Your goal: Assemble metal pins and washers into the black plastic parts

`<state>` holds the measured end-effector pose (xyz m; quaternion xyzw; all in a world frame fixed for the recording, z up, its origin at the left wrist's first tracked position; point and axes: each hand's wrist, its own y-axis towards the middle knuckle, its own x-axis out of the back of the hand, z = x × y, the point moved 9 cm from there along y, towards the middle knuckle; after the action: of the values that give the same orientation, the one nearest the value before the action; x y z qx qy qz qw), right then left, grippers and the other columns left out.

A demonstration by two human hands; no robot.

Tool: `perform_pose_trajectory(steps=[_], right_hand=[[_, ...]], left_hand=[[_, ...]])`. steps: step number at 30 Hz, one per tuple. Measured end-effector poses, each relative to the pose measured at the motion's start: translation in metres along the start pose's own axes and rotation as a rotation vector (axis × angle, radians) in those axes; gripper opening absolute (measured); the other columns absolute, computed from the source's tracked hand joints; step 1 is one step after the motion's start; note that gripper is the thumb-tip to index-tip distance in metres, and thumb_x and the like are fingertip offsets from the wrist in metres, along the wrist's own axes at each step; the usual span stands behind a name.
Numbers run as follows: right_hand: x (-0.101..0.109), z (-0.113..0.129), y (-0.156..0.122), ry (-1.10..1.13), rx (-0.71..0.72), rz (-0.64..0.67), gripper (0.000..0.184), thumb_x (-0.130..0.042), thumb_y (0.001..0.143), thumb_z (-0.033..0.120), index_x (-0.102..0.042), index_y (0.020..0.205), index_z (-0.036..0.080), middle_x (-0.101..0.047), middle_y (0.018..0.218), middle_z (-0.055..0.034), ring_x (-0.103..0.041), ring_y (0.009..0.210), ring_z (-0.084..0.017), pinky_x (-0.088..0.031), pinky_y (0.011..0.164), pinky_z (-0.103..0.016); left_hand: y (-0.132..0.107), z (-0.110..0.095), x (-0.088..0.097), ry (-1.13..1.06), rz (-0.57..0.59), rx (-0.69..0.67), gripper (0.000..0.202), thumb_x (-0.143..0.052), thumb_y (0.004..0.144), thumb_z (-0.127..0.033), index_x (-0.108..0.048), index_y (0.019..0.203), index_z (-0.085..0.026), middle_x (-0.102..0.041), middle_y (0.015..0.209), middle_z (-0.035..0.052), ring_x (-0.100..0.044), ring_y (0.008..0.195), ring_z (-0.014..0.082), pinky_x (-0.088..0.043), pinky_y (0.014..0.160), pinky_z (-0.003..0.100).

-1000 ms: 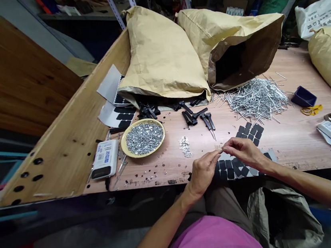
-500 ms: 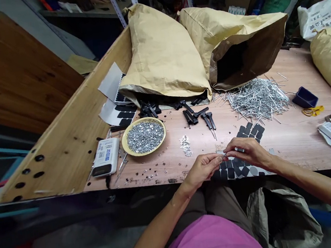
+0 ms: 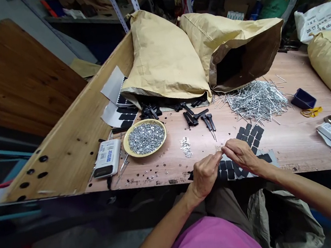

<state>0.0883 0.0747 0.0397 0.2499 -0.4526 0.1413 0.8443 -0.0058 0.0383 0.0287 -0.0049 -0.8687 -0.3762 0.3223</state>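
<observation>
A pinkish-brown, wood-grained surface (image 3: 291,140) spans the view. At its back stand two large tan paper sacks (image 3: 166,55), the right one gaping open. In front of the right sack spreads a heap of thin silvery metal rods (image 3: 257,100), beyond the right hand. Flat black rounded-rectangle pads (image 3: 228,173), on and around pale grey sheeting, lie just below and beside the hands. A round, shallow yellow bowl of small silvery metal pieces (image 3: 146,137) sits well to the left. Near the front edge, the left hand (image 3: 204,174) and right hand (image 3: 240,153) meet, fingers curled and pressed together at the tips; whether they pinch something small cannot be told. Beyond the fingertips lie two slim black T-shaped pieces (image 3: 207,122), their thin metal shafts pointing towards the hands.
</observation>
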Motion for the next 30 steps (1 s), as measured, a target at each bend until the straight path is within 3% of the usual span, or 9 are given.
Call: perform_pose_trajectory(steps=[6,11,13,16,18,21,24,27,30], right_hand=[[-0.02,-0.015,-0.004,0.283,-0.29,0.26,0.049,-0.024,0.094,0.054,-0.044,0.064,0.02,-0.049,0.058,0.0019,-0.045,0.052,-0.011,-0.033,0.052,-0.023],[-0.012,-0.007,-0.005,0.21,-0.085,0.264,0.051,-0.018,0.096,0.053,-0.046,0.069,0.02,-0.048,0.062,0.0002,-0.045,0.057,-0.012,-0.035,0.055,-0.024],[-0.007,0.004,-0.008,0.126,0.108,0.241,0.051,-0.016,0.098,0.048,-0.048,0.069,0.02,-0.047,0.063,-0.0014,-0.044,0.061,-0.014,-0.035,0.057,-0.025],[-0.003,0.019,-0.017,0.015,0.365,0.245,0.047,-0.022,0.099,0.039,-0.049,0.066,0.02,-0.044,0.061,-0.0015,-0.039,0.061,-0.014,-0.032,0.058,-0.027],[-0.002,0.022,-0.02,-0.009,0.425,0.243,0.044,-0.026,0.099,0.037,-0.048,0.066,0.019,-0.043,0.061,-0.0011,-0.038,0.061,-0.014,-0.031,0.057,-0.027],[-0.003,0.02,-0.018,0.089,0.343,0.242,0.046,-0.021,0.099,0.043,-0.046,0.069,0.02,-0.044,0.063,-0.0014,-0.04,0.063,-0.014,-0.034,0.058,-0.026],[-0.01,0.005,-0.014,0.254,0.053,0.225,0.049,-0.018,0.095,0.055,-0.04,0.066,0.021,-0.041,0.061,0.0009,-0.039,0.059,-0.013,-0.035,0.056,-0.026],[-0.031,-0.016,-0.021,0.519,-0.355,0.273,0.051,-0.019,0.091,0.062,-0.034,0.062,0.023,-0.034,0.053,0.0049,-0.034,0.049,-0.011,-0.035,0.051,-0.025],[-0.048,-0.023,-0.029,0.689,-0.591,0.336,0.052,-0.026,0.087,0.066,-0.031,0.058,0.023,-0.027,0.048,0.0073,-0.028,0.043,-0.009,-0.032,0.044,-0.024]], left_hand=[[-0.004,0.011,-0.004,0.001,0.07,0.084,0.028,-0.039,0.094,-0.02,-0.067,0.099,-0.015,-0.068,0.07,0.0045,-0.063,0.061,0.0115,-0.048,0.06,0.019],[-0.007,0.03,-0.019,-0.406,0.18,0.404,0.041,-0.04,0.092,-0.043,-0.07,0.092,-0.015,-0.062,0.065,0.0048,-0.057,0.058,0.0127,-0.044,0.054,0.022],[-0.017,0.034,-0.04,-0.742,0.389,0.643,0.048,-0.043,0.087,-0.054,-0.069,0.089,-0.014,-0.046,0.051,-0.0019,-0.042,0.043,0.0084,-0.034,0.041,0.02],[-0.044,0.014,-0.066,-1.195,0.837,0.927,0.059,-0.053,0.074,-0.067,-0.066,0.091,-0.012,-0.021,0.045,-0.0117,-0.014,0.035,0.0032,-0.015,0.034,0.017],[-0.049,0.009,-0.067,-1.277,0.926,0.964,0.064,-0.056,0.069,-0.07,-0.065,0.092,-0.012,-0.018,0.045,-0.0132,-0.01,0.036,0.0025,-0.013,0.034,0.016],[-0.029,0.027,-0.052,-0.993,0.623,0.751,0.056,-0.049,0.078,-0.064,-0.069,0.089,-0.013,-0.036,0.046,-0.006,-0.033,0.039,0.0063,-0.029,0.039,0.018],[-0.009,0.026,-0.023,-0.499,0.329,0.379,0.042,-0.041,0.09,-0.046,-0.071,0.09,-0.016,-0.062,0.064,0.0051,-0.056,0.058,0.0124,-0.044,0.056,0.022],[-0.009,0.018,-0.017,-0.157,0.254,0.166,0.035,-0.037,0.094,-0.029,-0.071,0.095,-0.018,-0.066,0.066,0.006,-0.061,0.059,0.0124,-0.046,0.058,0.02],[-0.011,0.022,-0.018,-0.107,0.214,0.158,0.031,-0.039,0.094,-0.025,-0.07,0.097,-0.018,-0.068,0.067,0.0059,-0.064,0.06,0.0134,-0.049,0.06,0.021]])
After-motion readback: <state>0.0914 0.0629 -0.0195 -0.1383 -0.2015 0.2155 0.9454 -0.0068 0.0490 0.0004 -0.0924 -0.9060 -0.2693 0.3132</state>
